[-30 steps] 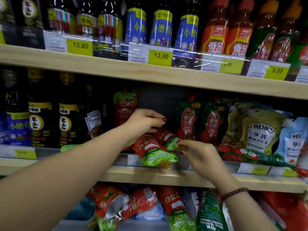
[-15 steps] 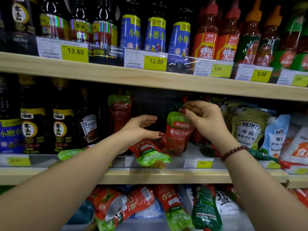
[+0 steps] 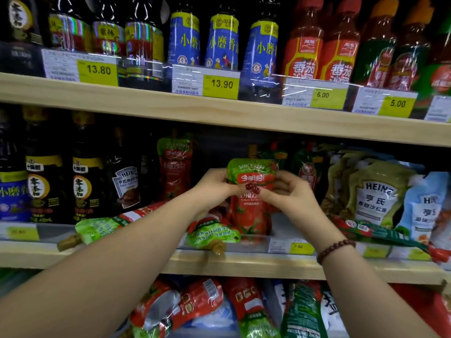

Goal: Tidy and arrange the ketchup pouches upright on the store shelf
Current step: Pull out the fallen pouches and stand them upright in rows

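Lying flat at the middle shelf's [image 3: 244,264] left edge, one fallen pouch [image 3: 102,226] points outward; left hand [image 3: 214,186] and right hand [image 3: 290,191] fingers clamp the upright ketchup pouch [image 3: 251,198] between them, above another toppled pouch [image 3: 210,234].

Ketchup pouches [image 3: 251,198]: roughly four; hands [image 3: 214,189]: two.

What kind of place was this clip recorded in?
Most likely a grocery store's condiment aisle: wooden shelves carry yellow price tags, rows of sauce bottles and ketchup pouches.
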